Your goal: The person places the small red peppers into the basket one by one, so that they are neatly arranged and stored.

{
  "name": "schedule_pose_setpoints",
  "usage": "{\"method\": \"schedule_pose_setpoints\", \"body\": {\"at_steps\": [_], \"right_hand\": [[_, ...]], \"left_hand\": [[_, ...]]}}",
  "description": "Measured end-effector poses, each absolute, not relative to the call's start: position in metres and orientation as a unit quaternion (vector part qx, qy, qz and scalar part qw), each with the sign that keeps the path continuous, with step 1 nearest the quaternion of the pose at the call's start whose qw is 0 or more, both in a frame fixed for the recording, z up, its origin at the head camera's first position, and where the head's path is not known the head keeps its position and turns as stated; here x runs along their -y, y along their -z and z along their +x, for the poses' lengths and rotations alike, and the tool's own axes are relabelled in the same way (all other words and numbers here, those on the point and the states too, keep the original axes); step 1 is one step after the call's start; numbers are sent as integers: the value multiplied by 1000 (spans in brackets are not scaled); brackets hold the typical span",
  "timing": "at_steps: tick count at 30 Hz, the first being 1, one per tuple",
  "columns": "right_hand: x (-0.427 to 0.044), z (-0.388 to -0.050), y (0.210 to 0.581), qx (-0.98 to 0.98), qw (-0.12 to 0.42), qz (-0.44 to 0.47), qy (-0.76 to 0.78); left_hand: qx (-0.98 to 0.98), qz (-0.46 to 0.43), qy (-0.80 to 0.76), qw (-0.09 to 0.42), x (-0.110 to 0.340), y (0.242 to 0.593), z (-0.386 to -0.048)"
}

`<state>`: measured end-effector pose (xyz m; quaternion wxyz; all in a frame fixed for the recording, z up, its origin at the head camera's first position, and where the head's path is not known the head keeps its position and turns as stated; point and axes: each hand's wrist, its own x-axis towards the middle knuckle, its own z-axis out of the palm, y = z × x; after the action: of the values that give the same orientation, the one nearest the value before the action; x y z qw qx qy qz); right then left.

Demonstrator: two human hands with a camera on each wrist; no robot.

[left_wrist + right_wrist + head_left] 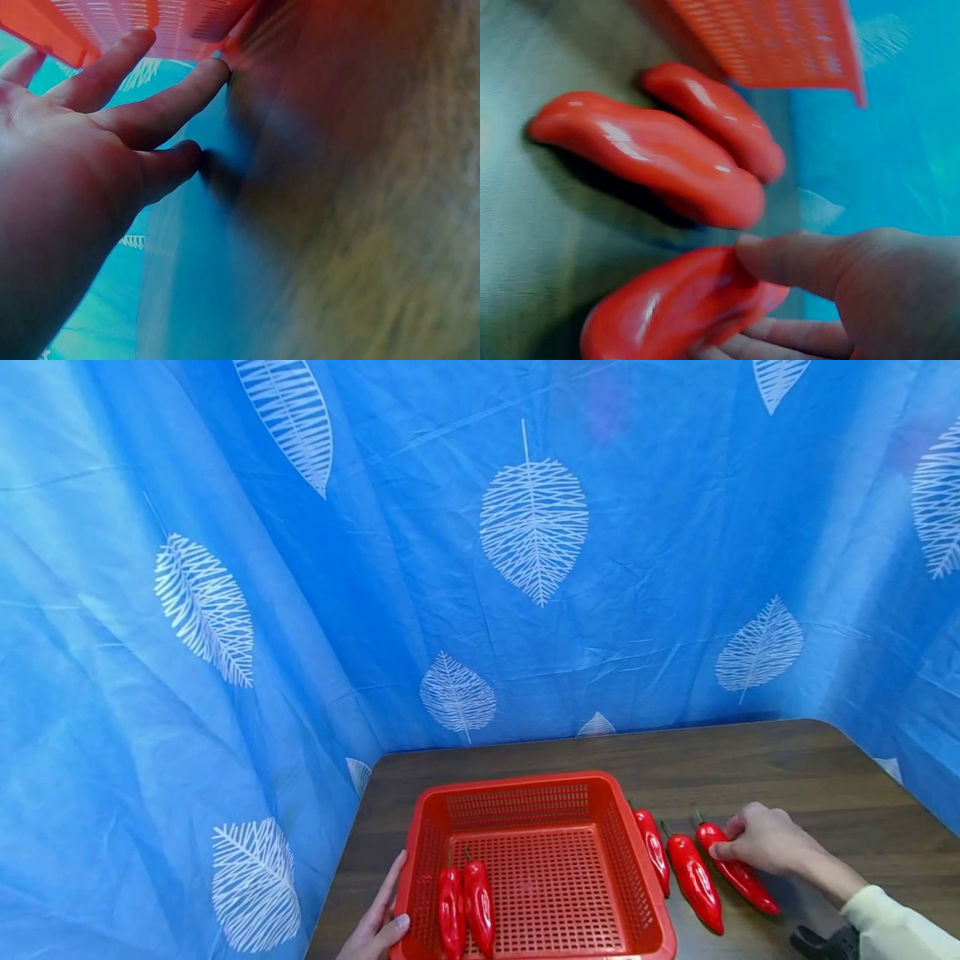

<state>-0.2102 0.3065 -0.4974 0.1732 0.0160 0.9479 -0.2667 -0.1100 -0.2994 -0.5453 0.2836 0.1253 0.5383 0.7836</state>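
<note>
A red plastic basket (525, 781) stands on the wooden table, with two red peppers (452, 910) (479, 906) lying side by side in its left part. My left hand (378, 914) touches the basket's left wall, fingers extended; in the left wrist view the hand (97, 142) is beside the basket (172, 22). To the right of the basket lie several peppers. My right hand (768, 839) pinches the rightmost pepper (750, 887) near its stem end; in the right wrist view thumb and fingers of the hand (885, 289) are around that pepper (652, 315).
Right of the basket, one pepper (652, 847) lies close along its wall and another (695, 881) lies between that one and the held pepper. A blue curtain (637, 568) with white leaf prints hangs behind the table (780, 760) and at its sides.
</note>
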Motion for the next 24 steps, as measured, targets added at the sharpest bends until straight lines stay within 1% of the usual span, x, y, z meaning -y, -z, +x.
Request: {"method": "schedule_pose_setpoints", "body": {"at_steps": [8,12,19,24], "right_hand": [[-318,-214,473,-852,215,27,477],[-314,-212,460,-803,224,3,553],[-277,-203,449,-714,210,-66,664],[-245,-198,444,-688,201,-94,691]], "left_hand": [[-543,84,-786,285,300,546,-107],[-549,82,-782,284,300,545,-106],[-554,108,-778,277,301,544,-106],[-559,106,-776,272,298,545,-106]]}}
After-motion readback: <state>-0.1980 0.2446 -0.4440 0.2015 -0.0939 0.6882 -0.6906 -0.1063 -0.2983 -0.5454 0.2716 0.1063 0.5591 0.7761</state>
